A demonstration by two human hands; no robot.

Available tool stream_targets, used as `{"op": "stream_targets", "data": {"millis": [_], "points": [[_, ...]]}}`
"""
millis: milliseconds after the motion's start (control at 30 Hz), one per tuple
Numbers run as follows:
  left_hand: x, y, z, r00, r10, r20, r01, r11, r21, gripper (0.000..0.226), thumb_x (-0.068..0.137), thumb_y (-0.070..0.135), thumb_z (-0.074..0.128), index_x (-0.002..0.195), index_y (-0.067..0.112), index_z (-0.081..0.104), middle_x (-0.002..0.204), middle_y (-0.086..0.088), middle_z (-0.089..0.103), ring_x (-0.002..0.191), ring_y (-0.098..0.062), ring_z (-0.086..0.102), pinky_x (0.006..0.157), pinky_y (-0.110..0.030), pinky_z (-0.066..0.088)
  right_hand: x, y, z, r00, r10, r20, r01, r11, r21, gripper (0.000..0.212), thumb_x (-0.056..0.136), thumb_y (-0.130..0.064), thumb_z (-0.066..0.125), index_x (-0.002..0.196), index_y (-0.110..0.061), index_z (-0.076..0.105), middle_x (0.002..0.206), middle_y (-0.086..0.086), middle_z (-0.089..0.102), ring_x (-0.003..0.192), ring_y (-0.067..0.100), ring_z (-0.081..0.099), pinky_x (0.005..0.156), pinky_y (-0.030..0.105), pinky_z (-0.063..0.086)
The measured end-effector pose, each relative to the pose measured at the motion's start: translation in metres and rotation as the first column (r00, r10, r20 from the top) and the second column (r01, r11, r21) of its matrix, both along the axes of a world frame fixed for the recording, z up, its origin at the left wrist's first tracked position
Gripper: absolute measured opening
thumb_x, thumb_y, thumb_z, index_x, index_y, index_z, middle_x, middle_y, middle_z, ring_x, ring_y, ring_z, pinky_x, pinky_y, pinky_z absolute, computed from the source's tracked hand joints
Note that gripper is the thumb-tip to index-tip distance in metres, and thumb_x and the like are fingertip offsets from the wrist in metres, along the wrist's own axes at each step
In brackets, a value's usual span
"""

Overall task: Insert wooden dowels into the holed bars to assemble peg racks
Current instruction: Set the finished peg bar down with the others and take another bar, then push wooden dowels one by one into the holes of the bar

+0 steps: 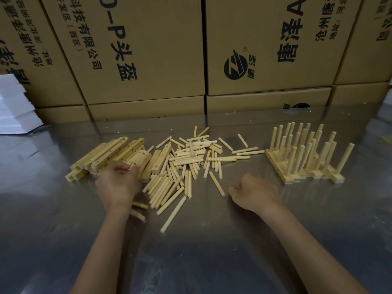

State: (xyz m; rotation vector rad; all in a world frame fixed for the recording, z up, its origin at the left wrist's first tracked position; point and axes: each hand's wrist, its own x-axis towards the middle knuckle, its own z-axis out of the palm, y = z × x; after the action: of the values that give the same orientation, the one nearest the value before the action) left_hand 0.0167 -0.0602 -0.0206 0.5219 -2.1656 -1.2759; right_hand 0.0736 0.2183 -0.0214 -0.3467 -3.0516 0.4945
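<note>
A heap of holed wooden bars (114, 154) lies left of centre on the metal table (212, 240). Loose dowels (191, 162) are scattered in a wide pile to its right. My left hand (117, 185) reaches onto the near end of the bar heap, its fingers curled over a bar (146, 166). My right hand (254, 193) rests on the table as a loose fist to the right of the dowels, and I see nothing in it. Finished peg racks (305, 153) with upright dowels stand together at the right.
Stacked printed cardboard boxes (191, 60) form a wall along the table's back edge. White foam blocks (14, 107) are piled at the far left. A few short dowels (139, 209) lie just beside my left wrist.
</note>
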Motion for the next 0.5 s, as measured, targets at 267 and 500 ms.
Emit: {"op": "stream_targets", "data": {"millis": [267, 500], "points": [[0.025, 0.03, 0.021, 0.941, -0.304, -0.149, 0.337, 0.876, 0.346, 0.018, 0.08, 0.027, 0.081, 0.091, 0.017, 0.072, 0.087, 0.004, 0.076, 0.063, -0.013, 0.072, 0.068, -0.028, 0.056, 0.001, -0.018, 0.011, 0.979, -0.034, -0.203, -0.091, 0.813, -0.575, 0.047, 0.095, -0.049, 0.052, 0.068, -0.013, 0.063, 0.055, -0.004, 0.058, 0.055, 0.012, 0.054, 0.055, 0.03, 0.043], [0.056, 0.099, 0.016, 0.734, -0.668, -0.12, 0.672, 0.688, 0.275, 0.021, 0.078, 0.015, 0.083, 0.095, 0.019, 0.072, 0.091, 0.004, 0.074, 0.08, -0.012, 0.069, 0.066, -0.024, 0.057, 0.01, -0.034, 0.025, 0.983, -0.071, -0.169, -0.148, 0.242, -0.959, 0.027, 0.099, -0.036, 0.055, 0.105, -0.014, 0.069, 0.083, -0.001, 0.076, 0.063, 0.014, 0.068, 0.045, 0.024, 0.049]]}}
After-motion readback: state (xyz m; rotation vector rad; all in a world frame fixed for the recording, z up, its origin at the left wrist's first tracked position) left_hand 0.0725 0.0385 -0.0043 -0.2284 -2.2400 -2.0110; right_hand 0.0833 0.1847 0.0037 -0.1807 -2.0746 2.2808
